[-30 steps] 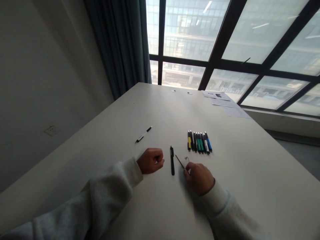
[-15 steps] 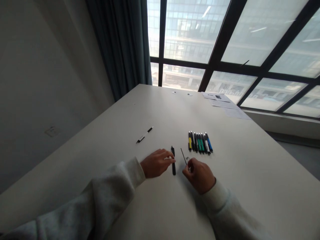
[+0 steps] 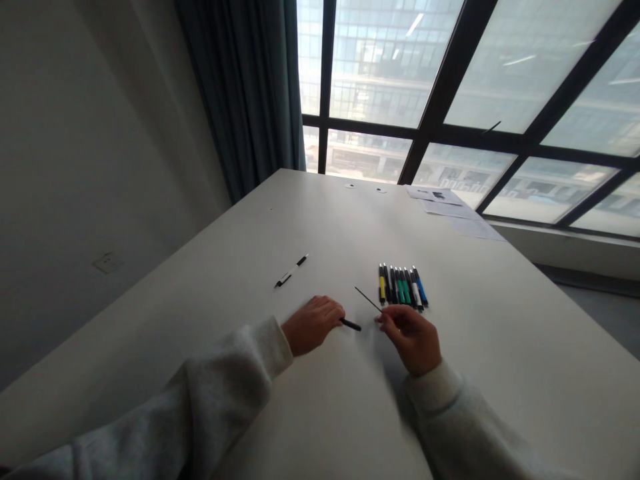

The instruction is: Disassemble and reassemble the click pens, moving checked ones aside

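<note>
My left hand (image 3: 313, 325) is closed round a black pen barrel (image 3: 351, 325), whose end sticks out to the right of the fingers. In a pinch, my right hand (image 3: 411, 335) holds a thin dark refill (image 3: 368, 298) that points up and to the left. A small part (image 3: 377, 319), too small to make out, shows by the right fingertips. Just beyond the right hand lies a row of several pens (image 3: 402, 287) with yellow, black, green, white and blue grips. One white and black pen (image 3: 291, 271) lies apart, beyond my left hand.
The white table (image 3: 320, 227) reaches to the window. Papers (image 3: 453, 203) lie at its far right corner, and two small round pieces (image 3: 350, 186) are near the far edge. A dark curtain (image 3: 250, 93) hangs at the back left.
The black barrel has turned from upright in view to sideways, now gripped in my left hand. My right hand has moved slightly up and right, and the refill leans further left.
</note>
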`<state>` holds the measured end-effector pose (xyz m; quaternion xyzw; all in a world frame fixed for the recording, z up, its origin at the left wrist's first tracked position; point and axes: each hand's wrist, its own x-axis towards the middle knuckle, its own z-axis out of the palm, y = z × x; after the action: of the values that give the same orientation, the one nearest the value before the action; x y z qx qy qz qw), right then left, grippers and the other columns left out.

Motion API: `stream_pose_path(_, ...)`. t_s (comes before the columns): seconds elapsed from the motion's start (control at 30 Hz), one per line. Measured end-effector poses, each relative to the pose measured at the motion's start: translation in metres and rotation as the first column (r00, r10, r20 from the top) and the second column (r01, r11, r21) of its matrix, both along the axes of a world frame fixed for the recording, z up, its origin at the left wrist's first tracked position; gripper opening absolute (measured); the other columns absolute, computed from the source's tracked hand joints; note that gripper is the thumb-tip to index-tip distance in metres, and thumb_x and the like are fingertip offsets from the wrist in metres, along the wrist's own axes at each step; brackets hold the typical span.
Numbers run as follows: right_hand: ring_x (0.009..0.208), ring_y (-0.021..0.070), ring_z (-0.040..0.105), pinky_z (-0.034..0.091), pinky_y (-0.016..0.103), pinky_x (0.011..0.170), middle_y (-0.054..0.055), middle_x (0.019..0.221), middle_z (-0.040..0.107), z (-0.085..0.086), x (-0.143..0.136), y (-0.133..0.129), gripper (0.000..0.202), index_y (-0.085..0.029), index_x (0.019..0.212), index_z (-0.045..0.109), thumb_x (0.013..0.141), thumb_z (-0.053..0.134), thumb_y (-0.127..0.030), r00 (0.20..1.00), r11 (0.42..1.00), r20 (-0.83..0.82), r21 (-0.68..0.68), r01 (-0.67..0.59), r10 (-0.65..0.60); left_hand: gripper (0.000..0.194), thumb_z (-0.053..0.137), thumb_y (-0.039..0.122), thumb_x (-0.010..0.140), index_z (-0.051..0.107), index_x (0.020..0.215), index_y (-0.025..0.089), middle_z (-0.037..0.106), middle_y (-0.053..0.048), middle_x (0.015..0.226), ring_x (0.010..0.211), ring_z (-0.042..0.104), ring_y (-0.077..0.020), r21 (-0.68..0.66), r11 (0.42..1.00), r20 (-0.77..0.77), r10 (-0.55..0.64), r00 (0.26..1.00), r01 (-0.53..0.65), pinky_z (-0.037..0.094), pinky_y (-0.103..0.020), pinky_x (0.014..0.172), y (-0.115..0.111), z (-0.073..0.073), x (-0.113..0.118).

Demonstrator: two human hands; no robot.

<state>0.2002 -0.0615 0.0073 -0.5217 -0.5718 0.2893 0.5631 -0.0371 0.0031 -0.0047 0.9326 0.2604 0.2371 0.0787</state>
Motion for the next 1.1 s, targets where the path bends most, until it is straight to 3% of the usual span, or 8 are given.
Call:
stream_pose_path(0.13,0.064,0.0172,0.07,0.06,0.028,0.058,0.006,0.074,0.075,0.004,0.01,0.011,0.027,-0.017,0.086,0.075,0.067,0.085,-0.033,0.893,0.991,-0.445,-0.136,0.003,-0.063,0.016,0.039,0.026,0.102,0.053,0.1,0.018,0.062,-0.003,0.085,0.071,0.056,-0.0163,-0.034,0.985,0.105,0.174,0.979,-0.172,0.044,-0.029,0.066,0.004,0.0,-0.005)
stream_pose_path(0.27,0.068,0.016,0.072,0.06,0.022,0.058,0.004,0.071,0.075,0.004,0.012,0.016,0.032,-0.018,0.078,0.076,0.054,0.093,-0.029,0.736,0.976,-0.67,-0.207,-0.068,-0.091,0.014,0.039,0.028,0.102,0.05,0.106,0.019,0.062,-0.002,0.089,0.068,0.058,-0.0142,-0.062,0.97,0.169,0.243,0.955,-0.236,0.043,-0.026,0.061,0.004,0.001,-0.006)
stream_pose_path(0.43,0.071,0.0169,0.074,0.061,0.019,0.057,0.006,0.072,0.076,0.003,0.008,0.016,0.034,-0.016,0.077,0.075,0.053,0.094,-0.031,0.727,0.958,-0.676,-0.271,-0.095,-0.119,0.014,0.041,0.03,0.101,0.051,0.105,0.02,0.063,-0.002,0.089,0.071,0.061,-0.0143,-0.065,0.971,0.209,0.237,0.949,-0.229,0.045,-0.025,0.063,0.002,0.002,-0.005)
stream_pose_path(0.8,0.069,0.0206,0.075,0.061,0.021,0.051,0.008,0.071,0.076,0.0,0.01,0.016,0.031,-0.014,0.077,0.075,0.057,0.092,-0.031,0.779,0.963,-0.622,-0.249,-0.1,-0.08,0.014,0.042,0.03,0.101,0.051,0.103,0.02,0.063,-0.003,0.089,0.073,0.061,-0.0144,-0.018,0.969,0.279,0.24,0.93,-0.244,0.047,-0.025,0.065,0.001,0.007,-0.006)
stream_pose_path(1.1,0.067,0.0205,0.073,0.058,0.024,0.05,0.007,0.069,0.074,0.003,0.012,0.017,0.031,-0.015,0.075,0.074,0.058,0.091,-0.033,0.794,0.973,-0.603,-0.22,-0.074,-0.075,0.013,0.045,0.027,0.1,0.055,0.1,0.018,0.064,-0.005,0.088,0.078,0.06,-0.0166,0.07,0.983,0.258,0.146,0.955,-0.169,0.05,-0.03,0.072,0.002,0.007,-0.006)
